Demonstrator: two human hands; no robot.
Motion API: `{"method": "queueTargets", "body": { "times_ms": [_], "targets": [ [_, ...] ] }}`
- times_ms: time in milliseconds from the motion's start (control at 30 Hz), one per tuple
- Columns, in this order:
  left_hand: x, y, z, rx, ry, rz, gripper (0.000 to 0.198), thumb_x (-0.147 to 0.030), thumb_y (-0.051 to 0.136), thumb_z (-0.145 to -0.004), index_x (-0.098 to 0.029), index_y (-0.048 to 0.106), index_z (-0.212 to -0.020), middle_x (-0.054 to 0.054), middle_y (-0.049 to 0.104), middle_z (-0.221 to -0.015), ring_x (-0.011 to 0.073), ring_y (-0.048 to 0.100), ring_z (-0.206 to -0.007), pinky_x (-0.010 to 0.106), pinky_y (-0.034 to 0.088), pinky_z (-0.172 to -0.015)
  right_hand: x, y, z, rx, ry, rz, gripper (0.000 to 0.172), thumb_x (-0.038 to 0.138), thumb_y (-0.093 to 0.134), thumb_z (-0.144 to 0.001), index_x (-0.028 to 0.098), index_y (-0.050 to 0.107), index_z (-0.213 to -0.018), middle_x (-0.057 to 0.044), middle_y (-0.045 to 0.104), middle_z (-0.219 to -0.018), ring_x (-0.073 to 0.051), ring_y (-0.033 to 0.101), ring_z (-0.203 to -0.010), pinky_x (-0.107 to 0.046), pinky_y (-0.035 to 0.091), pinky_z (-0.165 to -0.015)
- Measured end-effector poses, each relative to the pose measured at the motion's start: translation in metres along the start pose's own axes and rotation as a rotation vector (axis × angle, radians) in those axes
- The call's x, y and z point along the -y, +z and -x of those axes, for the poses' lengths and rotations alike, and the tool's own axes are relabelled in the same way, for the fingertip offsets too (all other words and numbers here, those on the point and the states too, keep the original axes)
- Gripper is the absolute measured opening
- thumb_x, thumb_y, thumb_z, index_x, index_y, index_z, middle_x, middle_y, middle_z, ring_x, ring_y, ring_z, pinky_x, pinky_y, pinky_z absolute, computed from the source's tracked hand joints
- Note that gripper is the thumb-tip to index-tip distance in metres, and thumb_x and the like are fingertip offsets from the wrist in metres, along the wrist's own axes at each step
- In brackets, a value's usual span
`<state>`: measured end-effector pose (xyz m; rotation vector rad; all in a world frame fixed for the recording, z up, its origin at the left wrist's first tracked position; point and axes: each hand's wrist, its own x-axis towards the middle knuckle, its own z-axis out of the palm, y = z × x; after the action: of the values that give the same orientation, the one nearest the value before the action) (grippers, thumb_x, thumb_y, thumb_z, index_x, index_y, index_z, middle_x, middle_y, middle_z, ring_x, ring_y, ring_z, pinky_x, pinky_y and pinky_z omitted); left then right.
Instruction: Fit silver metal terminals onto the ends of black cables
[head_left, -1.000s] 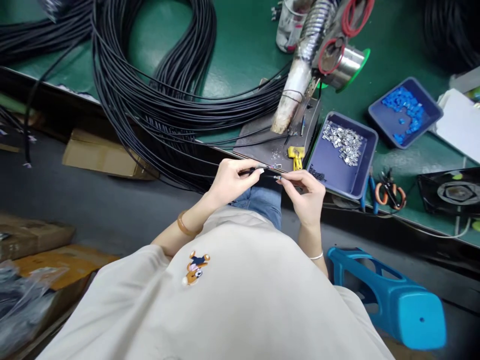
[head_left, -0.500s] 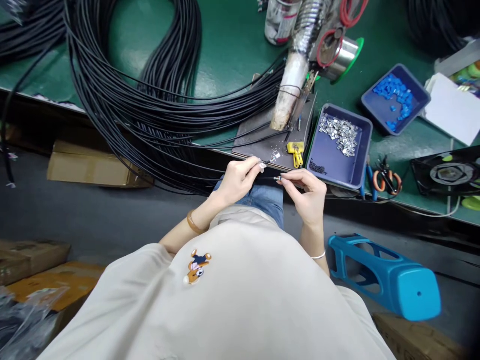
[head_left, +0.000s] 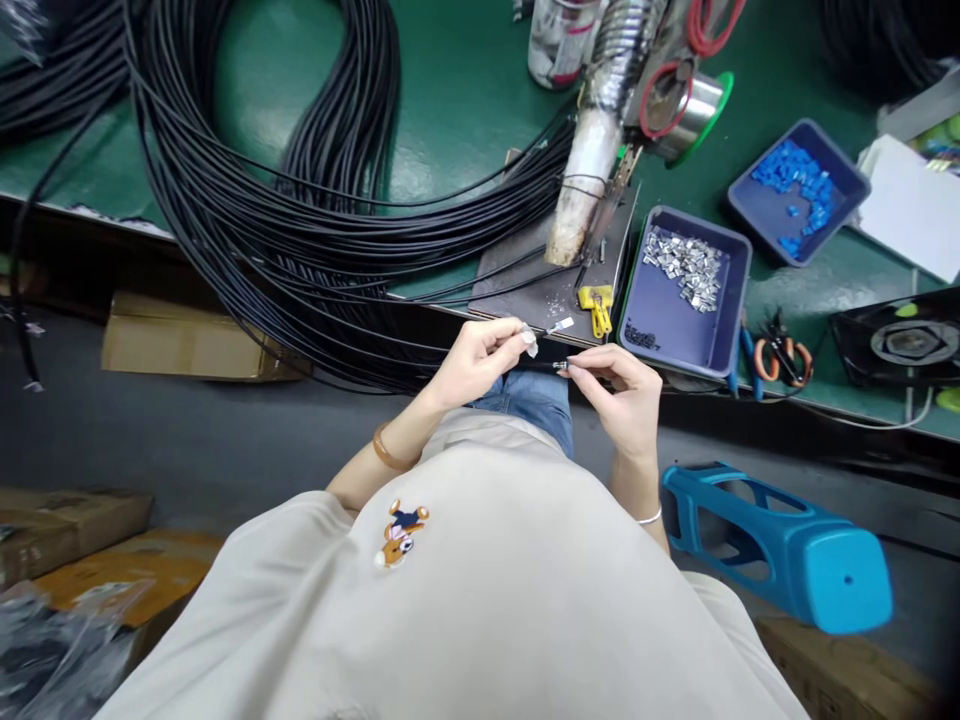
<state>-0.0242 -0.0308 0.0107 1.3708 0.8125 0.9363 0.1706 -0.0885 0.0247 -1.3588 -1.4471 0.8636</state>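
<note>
My left hand [head_left: 480, 362] is closed in a pinch on a thin black cable [head_left: 420, 345] near its end, just off the bench's front edge. My right hand [head_left: 622, 395] is pinched on a small metal connector piece [head_left: 559, 366] at its fingertips, a little to the right of the left hand's fingers. The two hands are close together above my lap, fingertips a few centimetres apart. Behind them lies a dark work plate [head_left: 555, 280] with a small silver part [head_left: 561, 325] and a yellow clip [head_left: 598, 303].
A big coil of black cables [head_left: 300, 190] covers the green bench [head_left: 465, 90]. A purple tray of silver metal clips [head_left: 686, 290], a tray of blue parts [head_left: 799, 190], orange-handled pliers [head_left: 780, 355], a solder spool [head_left: 686, 100] and a fan [head_left: 907, 345] lie right. A blue stool [head_left: 780, 545] stands at my right.
The view shifted slightly. My left hand drew back a little from the work plate with the cable end; my right hand stays pinched on the small metal piece.
</note>
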Motion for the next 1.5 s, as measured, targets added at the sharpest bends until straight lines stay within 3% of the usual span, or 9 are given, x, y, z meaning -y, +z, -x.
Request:
{"method": "queueTargets", "body": {
  "times_ms": [433,633,833,1033,1200,1233,1300,1400,1500],
  "targets": [
    [-0.004,-0.004,0.007,-0.014,0.128,-0.213,0.033,-0.035,0.054,-0.096,-0.014,0.06,-0.072,-0.004,0.042,-0.056,0.0068,0.035,-0.052,0.023,0.029,-0.051,-0.004,-0.003,-0.006,-0.003,-0.02,-0.019,0.002,0.026,0.072,-0.085,0.025,0.074,-0.086,-0.001,0.072,-0.085,-0.015,0.07,-0.076,-0.032,0.062,-0.071],
    [-0.013,-0.011,0.021,0.0,0.095,-0.235,0.029,-0.031,0.056,-0.095,-0.014,0.061,-0.072,-0.005,0.042,-0.055,0.0058,0.033,-0.049,0.022,0.028,-0.048,-0.013,-0.005,-0.015,-0.036,0.037,-0.074,0.007,0.03,0.074,-0.083,0.024,0.072,-0.085,-0.001,0.071,-0.085,-0.015,0.071,-0.074,-0.031,0.063,-0.072],
    [-0.002,-0.009,0.013,0.023,0.016,-0.151,0.034,-0.034,0.054,-0.097,-0.014,0.058,-0.07,-0.004,0.044,-0.056,0.0062,0.035,-0.05,0.022,0.027,-0.047,-0.013,-0.006,-0.016,-0.035,0.025,-0.106,0.003,0.027,0.075,-0.083,0.024,0.073,-0.084,0.0,0.071,-0.085,-0.014,0.071,-0.074,-0.03,0.063,-0.07],
    [-0.001,-0.007,0.011,0.037,0.016,-0.235,0.031,-0.034,0.054,-0.096,-0.014,0.062,-0.074,-0.004,0.045,-0.056,0.0065,0.036,-0.05,0.022,0.028,-0.049,-0.014,-0.009,-0.015,-0.042,0.028,-0.101,0.004,0.028,0.075,-0.082,0.024,0.073,-0.083,-0.001,0.071,-0.085,-0.016,0.071,-0.073,-0.032,0.064,-0.069],
    [-0.011,-0.015,0.017,0.228,0.112,-0.423,0.022,-0.029,0.062,-0.092,-0.014,0.07,-0.077,-0.001,0.061,-0.062,0.0075,0.048,-0.054,0.021,0.037,-0.054,-0.017,-0.01,-0.02,-0.038,0.032,-0.098,0.005,0.029,0.074,-0.083,0.024,0.073,-0.083,-0.001,0.071,-0.085,-0.015,0.071,-0.074,-0.032,0.064,-0.071],
    [-0.013,-0.017,0.017,0.228,0.164,-0.434,0.018,-0.027,0.065,-0.09,-0.015,0.072,-0.079,0.001,0.066,-0.067,0.0088,0.054,-0.058,0.021,0.042,-0.058,-0.018,-0.01,-0.021,-0.036,0.033,-0.103,0.005,0.029,0.074,-0.083,0.024,0.073,-0.084,-0.001,0.071,-0.085,-0.015,0.071,-0.074,-0.032,0.064,-0.071],
    [-0.014,-0.018,0.013,0.104,0.285,-0.463,0.011,-0.026,0.07,-0.087,-0.016,0.075,-0.085,0.005,0.075,-0.082,0.0143,0.066,-0.076,0.026,0.05,-0.076,-0.017,-0.01,-0.024,-0.029,0.031,-0.118,0.005,0.028,0.075,-0.083,0.024,0.073,-0.084,-0.001,0.071,-0.086,-0.015,0.071,-0.074,-0.031,0.064,-0.071],
    [-0.012,-0.011,-0.002,-0.073,0.372,-0.545,0.02,-0.029,0.074,-0.083,-0.018,0.077,-0.1,0.01,0.078,-0.102,0.0221,0.068,-0.099,0.037,0.049,-0.095,-0.016,-0.01,-0.026,-0.023,0.018,-0.131,0.003,0.027,0.075,-0.083,0.025,0.074,-0.085,0.0,0.071,-0.085,-0.014,0.071,-0.074,-0.03,0.064,-0.071],
    [-0.005,0.001,-0.019,0.034,0.307,-0.511,0.021,-0.027,0.07,-0.086,-0.015,0.077,-0.102,0.008,0.078,-0.091,0.0184,0.067,-0.083,0.031,0.051,-0.08,-0.015,-0.011,-0.028,-0.021,0.027,-0.112,0.003,0.027,0.075,-0.083,0.025,0.074,-0.085,0.0,0.071,-0.085,-0.014,0.071,-0.075,-0.03,0.064,-0.071]
  ]
}}
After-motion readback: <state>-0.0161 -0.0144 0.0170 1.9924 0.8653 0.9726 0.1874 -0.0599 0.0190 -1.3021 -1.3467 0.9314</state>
